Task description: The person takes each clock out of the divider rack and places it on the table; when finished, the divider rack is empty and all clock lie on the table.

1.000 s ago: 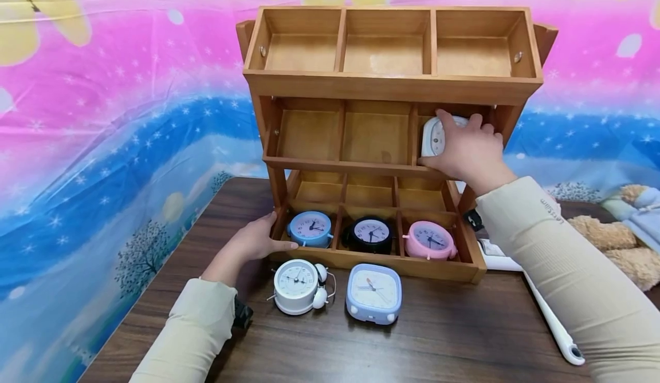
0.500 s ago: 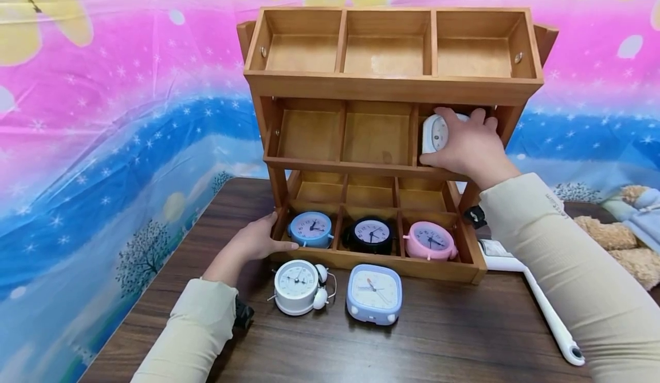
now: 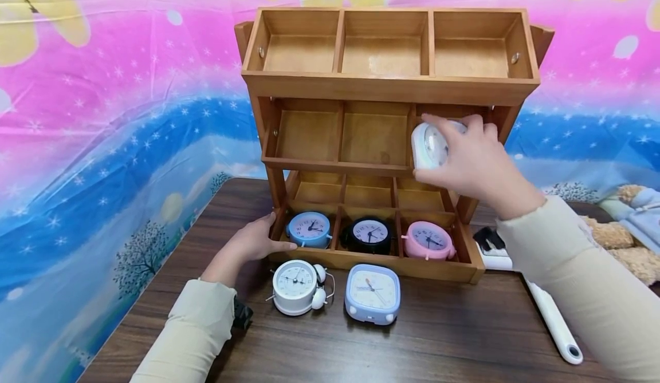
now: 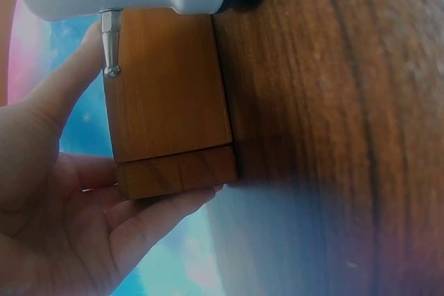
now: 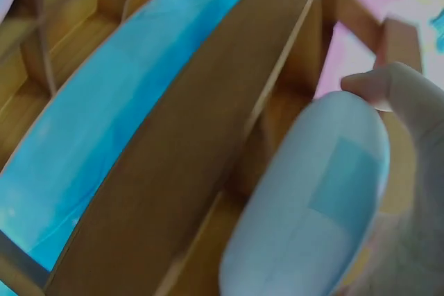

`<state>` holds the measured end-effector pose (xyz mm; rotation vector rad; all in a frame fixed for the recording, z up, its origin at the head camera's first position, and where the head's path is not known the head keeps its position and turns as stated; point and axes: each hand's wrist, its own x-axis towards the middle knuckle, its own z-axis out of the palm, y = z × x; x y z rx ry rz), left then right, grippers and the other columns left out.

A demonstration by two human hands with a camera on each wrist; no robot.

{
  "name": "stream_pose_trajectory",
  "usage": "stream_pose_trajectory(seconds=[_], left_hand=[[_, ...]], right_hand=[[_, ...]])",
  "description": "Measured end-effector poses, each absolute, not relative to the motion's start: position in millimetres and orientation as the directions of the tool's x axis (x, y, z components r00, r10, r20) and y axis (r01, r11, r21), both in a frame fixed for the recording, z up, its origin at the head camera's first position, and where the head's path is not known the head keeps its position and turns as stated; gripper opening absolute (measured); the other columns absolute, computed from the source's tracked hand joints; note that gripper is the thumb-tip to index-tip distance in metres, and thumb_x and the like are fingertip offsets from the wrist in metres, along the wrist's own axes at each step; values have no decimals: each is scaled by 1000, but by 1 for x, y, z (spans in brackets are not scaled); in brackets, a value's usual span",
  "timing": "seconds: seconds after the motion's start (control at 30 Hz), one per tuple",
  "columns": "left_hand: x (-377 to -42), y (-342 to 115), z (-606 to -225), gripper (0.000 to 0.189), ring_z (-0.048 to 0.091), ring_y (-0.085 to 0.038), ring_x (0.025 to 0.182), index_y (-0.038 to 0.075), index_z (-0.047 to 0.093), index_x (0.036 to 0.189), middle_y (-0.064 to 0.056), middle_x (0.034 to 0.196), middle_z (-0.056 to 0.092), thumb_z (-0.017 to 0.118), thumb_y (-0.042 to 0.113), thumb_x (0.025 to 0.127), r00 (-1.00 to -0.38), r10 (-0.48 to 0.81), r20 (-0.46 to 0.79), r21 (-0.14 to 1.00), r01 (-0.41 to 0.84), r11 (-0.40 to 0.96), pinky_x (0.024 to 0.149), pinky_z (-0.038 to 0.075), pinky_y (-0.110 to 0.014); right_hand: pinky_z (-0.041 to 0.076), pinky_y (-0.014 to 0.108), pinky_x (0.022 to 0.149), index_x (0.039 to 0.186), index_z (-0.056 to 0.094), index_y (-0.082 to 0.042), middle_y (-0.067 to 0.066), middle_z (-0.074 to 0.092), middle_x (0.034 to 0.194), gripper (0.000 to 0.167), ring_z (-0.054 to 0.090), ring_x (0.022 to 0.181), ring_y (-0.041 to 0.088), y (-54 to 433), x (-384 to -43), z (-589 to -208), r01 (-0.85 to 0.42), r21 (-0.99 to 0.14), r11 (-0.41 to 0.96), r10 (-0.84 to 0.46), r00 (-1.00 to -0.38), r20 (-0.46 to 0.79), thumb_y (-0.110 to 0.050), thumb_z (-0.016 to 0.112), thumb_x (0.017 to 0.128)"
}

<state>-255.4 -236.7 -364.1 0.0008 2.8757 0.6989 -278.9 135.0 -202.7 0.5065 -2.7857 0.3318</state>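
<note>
My right hand (image 3: 471, 157) grips a white clock (image 3: 429, 147) in front of the middle tier's right compartment; its face is mostly hidden. In the right wrist view, the clock's rounded pale side (image 5: 305, 206) shows beside the thumb. My left hand (image 3: 252, 240) holds the lower left corner of the wooden rack (image 3: 392, 88), thumb at the front and fingers round the side, as the left wrist view shows. In the bottom tier sit a blue clock (image 3: 309, 229), a black clock (image 3: 368, 234) and a pink clock (image 3: 428, 240), one per compartment.
On the dark wooden table (image 3: 438, 331), a white twin-bell alarm clock (image 3: 295, 285) and a periwinkle square clock (image 3: 372, 294) lie face up before the rack. A white-handled tool (image 3: 552, 320) lies at the right, near a plush toy (image 3: 613, 245). Patterned cloth (image 3: 129, 114) hangs behind.
My right hand has drawn the white clock out of the middle tier's right compartment, toward me and slightly left, tilting it. The left hand has stayed at the rack's corner.
</note>
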Motion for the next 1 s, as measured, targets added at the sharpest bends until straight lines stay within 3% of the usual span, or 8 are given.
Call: stream_pose_trajectory(seconds=[0.2,0.4,0.63,0.83,1.0], left_hand=[[-254,-236,-363,100,34,-47,139,-5,18,156,-29,157,26,72,47,89,-983,37,-178,456,-49,889,109,32,-60],[-253,-237,-363,100,33,-48,139,-6,18,156,-29,157,26,71,48,89,-982,33,-183,445,-53,894,110,31,-61],[-254,-236,-363,100,31,-47,140,-5,18,156,-28,158,25,71,48,90,-983,33,-181,444,-52,895,110,31,-60],[-255,-236,-364,101,31,-48,141,-6,17,156,-29,157,24,71,49,89,-982,35,-186,442,-52,895,111,30,-61],[-254,-235,-364,101,31,-48,141,-6,17,156,-29,158,24,70,48,90,-981,42,-189,446,-48,894,111,30,-61]], right_hand=[[41,67,81,152,40,-31,35,36,139,96,40,114,53,135,-229,-222,-445,-53,894,-408,-858,313,-59,78,69],[47,64,74,146,48,-28,33,45,130,91,49,105,53,145,-198,-267,-508,-47,860,-480,-836,266,-60,80,68],[50,58,70,141,52,-24,29,54,117,91,56,95,49,162,-185,-320,-488,-78,870,-473,-868,153,-61,83,64],[50,61,71,146,49,-22,29,54,119,95,56,98,49,170,-185,-343,-433,-102,895,-437,-900,-10,-68,78,68],[49,60,71,147,48,-21,31,53,119,96,56,99,48,173,-186,-353,-412,-88,907,-417,-908,-39,-68,77,69]])
